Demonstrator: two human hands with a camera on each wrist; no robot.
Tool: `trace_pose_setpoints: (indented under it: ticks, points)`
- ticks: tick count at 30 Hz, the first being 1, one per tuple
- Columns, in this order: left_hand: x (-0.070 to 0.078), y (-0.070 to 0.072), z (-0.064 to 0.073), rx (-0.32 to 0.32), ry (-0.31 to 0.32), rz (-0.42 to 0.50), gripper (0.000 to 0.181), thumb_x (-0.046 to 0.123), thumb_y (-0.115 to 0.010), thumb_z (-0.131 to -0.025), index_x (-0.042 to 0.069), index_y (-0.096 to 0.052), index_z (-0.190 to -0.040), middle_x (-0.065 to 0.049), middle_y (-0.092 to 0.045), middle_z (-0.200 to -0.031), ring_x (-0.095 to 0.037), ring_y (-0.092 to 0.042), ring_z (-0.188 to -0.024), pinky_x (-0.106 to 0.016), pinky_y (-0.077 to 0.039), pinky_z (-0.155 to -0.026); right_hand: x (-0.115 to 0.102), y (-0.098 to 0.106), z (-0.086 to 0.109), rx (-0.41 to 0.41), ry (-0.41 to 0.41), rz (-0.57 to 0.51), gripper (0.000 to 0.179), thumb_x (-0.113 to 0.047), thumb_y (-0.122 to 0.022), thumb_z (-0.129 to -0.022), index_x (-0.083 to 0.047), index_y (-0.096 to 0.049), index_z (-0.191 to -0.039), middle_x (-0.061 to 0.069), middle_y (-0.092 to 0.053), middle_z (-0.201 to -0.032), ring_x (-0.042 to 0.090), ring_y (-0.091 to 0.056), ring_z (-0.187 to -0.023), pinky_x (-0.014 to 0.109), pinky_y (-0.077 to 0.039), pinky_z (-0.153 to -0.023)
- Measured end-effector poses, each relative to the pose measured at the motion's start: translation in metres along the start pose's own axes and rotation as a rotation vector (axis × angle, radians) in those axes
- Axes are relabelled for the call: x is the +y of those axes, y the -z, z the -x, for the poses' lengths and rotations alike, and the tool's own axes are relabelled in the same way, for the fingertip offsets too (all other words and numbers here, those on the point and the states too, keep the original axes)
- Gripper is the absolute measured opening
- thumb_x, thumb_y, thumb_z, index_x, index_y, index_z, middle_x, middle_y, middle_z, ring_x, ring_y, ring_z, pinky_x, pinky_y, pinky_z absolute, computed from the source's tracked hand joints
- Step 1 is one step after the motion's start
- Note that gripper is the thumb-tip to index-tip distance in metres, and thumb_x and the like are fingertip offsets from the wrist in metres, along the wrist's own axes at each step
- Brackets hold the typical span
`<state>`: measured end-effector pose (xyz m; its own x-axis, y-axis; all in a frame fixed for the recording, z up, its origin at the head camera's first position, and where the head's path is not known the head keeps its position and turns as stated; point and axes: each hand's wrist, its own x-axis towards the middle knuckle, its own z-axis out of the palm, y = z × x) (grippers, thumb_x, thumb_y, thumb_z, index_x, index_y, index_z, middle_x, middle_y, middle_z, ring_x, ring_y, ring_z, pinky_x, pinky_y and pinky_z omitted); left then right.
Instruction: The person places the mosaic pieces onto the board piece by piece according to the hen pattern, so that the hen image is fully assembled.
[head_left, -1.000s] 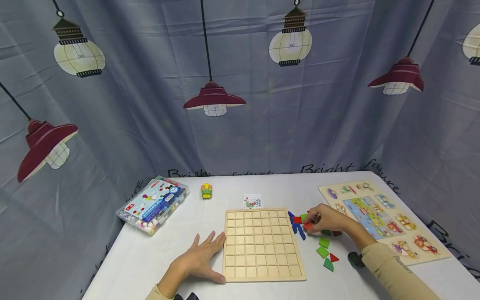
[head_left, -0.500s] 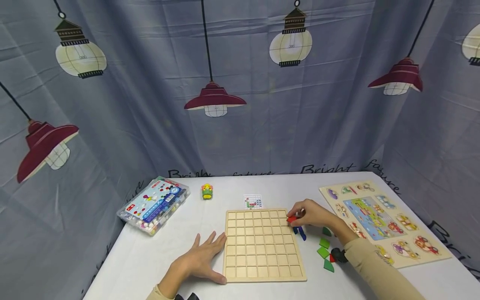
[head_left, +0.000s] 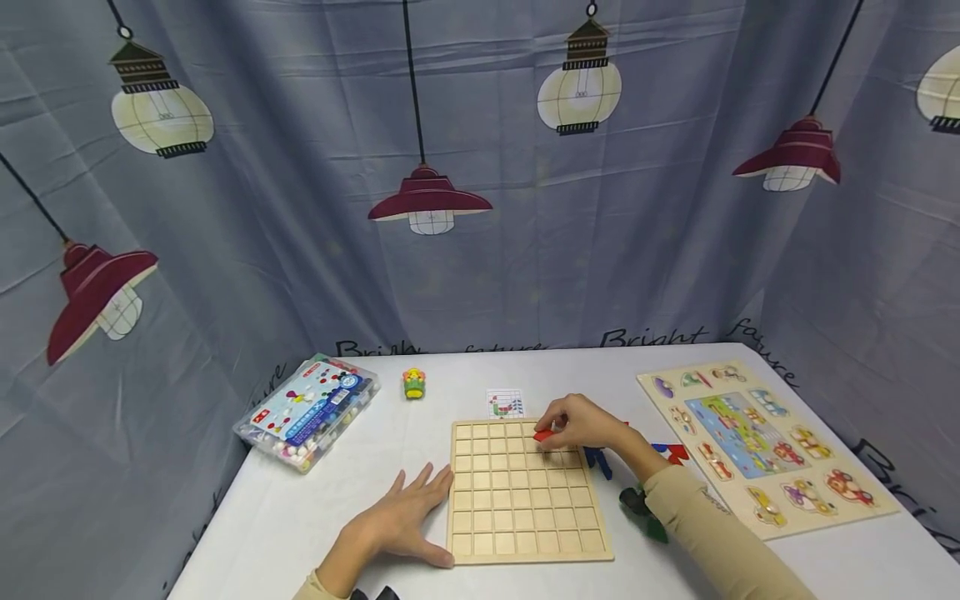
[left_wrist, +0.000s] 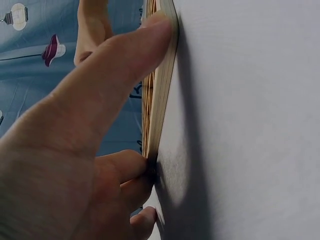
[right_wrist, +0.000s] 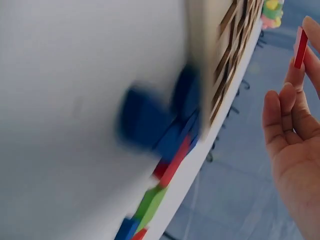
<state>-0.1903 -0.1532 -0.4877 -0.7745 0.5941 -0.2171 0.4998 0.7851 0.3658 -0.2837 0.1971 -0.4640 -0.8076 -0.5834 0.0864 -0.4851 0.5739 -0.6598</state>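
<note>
A wooden grid board [head_left: 517, 500] with square recesses lies on the white table. My left hand [head_left: 401, 518] rests at the board's left side, fingers spread and straight, thumb at its lower left corner; in the left wrist view the thumb [left_wrist: 112, 75] touches the board's edge. Over the upper right part of the grid, my right hand [head_left: 581, 423] pinches a red tile [head_left: 543, 435] between thumb and fingers. The right wrist view shows the same thin red tile [right_wrist: 301, 47] held on edge above the board. Blue pieces [head_left: 597, 461] lie just right of the board, partly hidden by that hand.
A small printed pattern card [head_left: 506, 403] lies behind the board. Further left are a toy figure [head_left: 414, 383] and a clear plastic case [head_left: 307, 408]. On the right lies a wooden picture puzzle [head_left: 768, 450]; red, blue and green pieces [head_left: 657, 530] are partly covered by the right arm.
My right hand has picked up the red tile from the loose pieces right of the board and carried it left over the grid. The left hand has stayed in place.
</note>
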Motion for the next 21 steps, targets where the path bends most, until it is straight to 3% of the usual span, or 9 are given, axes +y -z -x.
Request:
trace_pose_setpoints:
  ticks: [7,15,21]
  points:
    - [0.000,-0.002,0.001,0.015,-0.063,-0.003,0.116,0.069,-0.073,-0.068,0.002,-0.030,-0.152,-0.011,-0.025,-0.161,-0.030,-0.020,-0.151,-0.051,-0.019,-0.122,-0.015,-0.013,-0.021,-0.013,0.019,0.012,0.018,-0.023,-0.083,-0.077,-0.016,-0.079,-0.093,-0.004,-0.070,-0.087,0.006,-0.047,-0.067,0.019,-0.043,-0.060]
    - [0.008,-0.006,0.014,0.039,-0.090,-0.069,0.097,0.065,-0.065,-0.080,0.004,-0.036,-0.150,-0.011,-0.028,-0.160,-0.027,-0.027,-0.149,-0.045,-0.029,-0.120,-0.028,-0.023,-0.039,-0.012,0.025,0.036,0.018,-0.023,-0.082,-0.078,-0.015,-0.079,-0.093,-0.004,-0.071,-0.088,0.006,-0.049,-0.066,0.019,-0.044,-0.057]
    - [0.012,-0.007,0.016,0.063,-0.111,-0.116,0.100,0.069,-0.062,-0.080,0.001,-0.038,-0.148,-0.015,-0.031,-0.159,-0.028,-0.029,-0.148,-0.046,-0.029,-0.120,-0.033,-0.030,-0.052,-0.044,0.006,0.041,0.018,-0.024,-0.083,-0.076,-0.015,-0.079,-0.092,-0.006,-0.071,-0.083,0.006,-0.048,-0.062,0.018,-0.041,-0.052]
